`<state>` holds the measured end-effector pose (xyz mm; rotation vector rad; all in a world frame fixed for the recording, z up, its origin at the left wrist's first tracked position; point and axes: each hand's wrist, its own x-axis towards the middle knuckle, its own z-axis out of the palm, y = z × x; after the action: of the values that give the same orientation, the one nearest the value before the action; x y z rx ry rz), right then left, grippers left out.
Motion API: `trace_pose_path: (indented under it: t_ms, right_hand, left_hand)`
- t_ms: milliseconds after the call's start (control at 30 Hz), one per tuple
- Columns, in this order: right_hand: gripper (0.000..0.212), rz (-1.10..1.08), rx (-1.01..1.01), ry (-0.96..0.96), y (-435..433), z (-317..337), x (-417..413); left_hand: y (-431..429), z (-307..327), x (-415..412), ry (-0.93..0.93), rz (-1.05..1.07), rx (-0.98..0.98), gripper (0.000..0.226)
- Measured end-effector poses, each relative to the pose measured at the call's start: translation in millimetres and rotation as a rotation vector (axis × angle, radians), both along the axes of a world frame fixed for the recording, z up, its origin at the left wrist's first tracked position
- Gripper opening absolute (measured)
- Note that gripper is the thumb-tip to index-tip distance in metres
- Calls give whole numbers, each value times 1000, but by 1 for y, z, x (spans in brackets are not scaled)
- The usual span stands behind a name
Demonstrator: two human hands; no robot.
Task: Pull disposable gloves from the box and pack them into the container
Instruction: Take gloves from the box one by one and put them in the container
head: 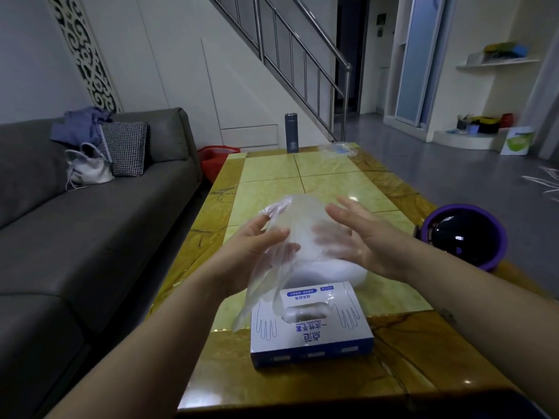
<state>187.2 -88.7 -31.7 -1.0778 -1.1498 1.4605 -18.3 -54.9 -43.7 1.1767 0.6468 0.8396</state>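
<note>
Yellow table (332, 182), box (311, 337); clear glove (266, 282) in left hand (252, 247), against right hand (370, 246).

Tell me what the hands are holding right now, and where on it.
A clear disposable glove. The left hand pinches its upper part, and the rest hangs down. The right hand is open beside it and grips nothing.
</note>
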Motion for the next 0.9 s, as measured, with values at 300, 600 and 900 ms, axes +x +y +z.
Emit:
trace_pose_path:
  t_ms: [300, 600, 900]
  right_hand:
    - [57, 80, 299, -478, 34, 26, 13]
    - [73, -63, 97, -857, 89, -9, 37]
    - [74, 154, -17, -1521, 116, -34, 32]
  left_hand:
    - [37, 4, -10, 43, 297, -38, 50]
    - [72, 21, -4, 812, 826, 995, 36]
    - [110, -28, 66, 1651, -358, 683, 49]
